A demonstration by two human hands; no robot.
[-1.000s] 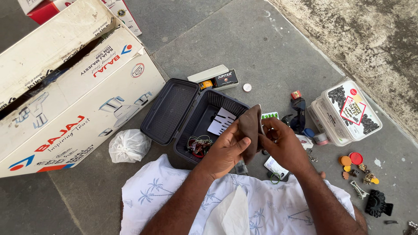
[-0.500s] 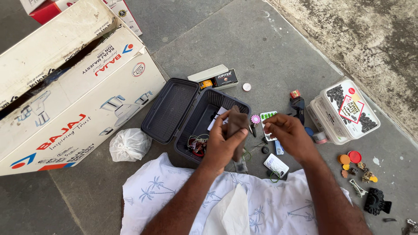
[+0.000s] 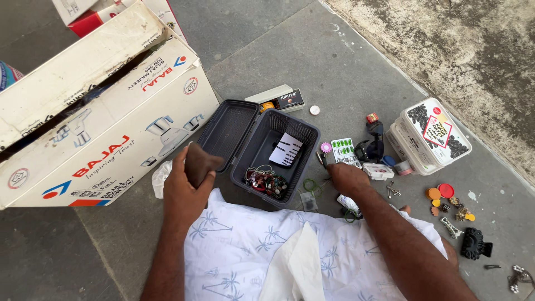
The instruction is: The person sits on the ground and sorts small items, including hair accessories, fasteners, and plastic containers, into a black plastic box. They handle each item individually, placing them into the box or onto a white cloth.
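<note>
The left hand (image 3: 186,187) is closed around a small brown pouch (image 3: 199,161). The pouch looks soft and a bit crumpled. The fingers wrap its lower part and the top sticks out above them. The hand holds it up just left of the dark box (image 3: 274,153), in front of the box's open lid (image 3: 227,131).

The dark box is plastic with ribbed, woven-looking walls. Inside it lie a white card with black stripes (image 3: 286,150) and a tangle of shiny bangles (image 3: 266,181), red and green.

The right hand (image 3: 344,177) rests low on the grey stone floor (image 3: 312,50), right of the box. Its fingers are curled down among small things there, next to a green ring (image 3: 310,184). I cannot tell if they pinch anything.

Just above that hand lie a flat strip of green pills (image 3: 344,150) and a little pink flower (image 3: 326,147). Further right stand stacked white plastic tubs (image 3: 429,136) with rounded corners. Round orange and red caps (image 3: 440,192) lie near them.

A big white cardboard box (image 3: 95,122) sits on the left. A white cloth with blue palm trees (image 3: 251,245) covers the person's lap.
</note>
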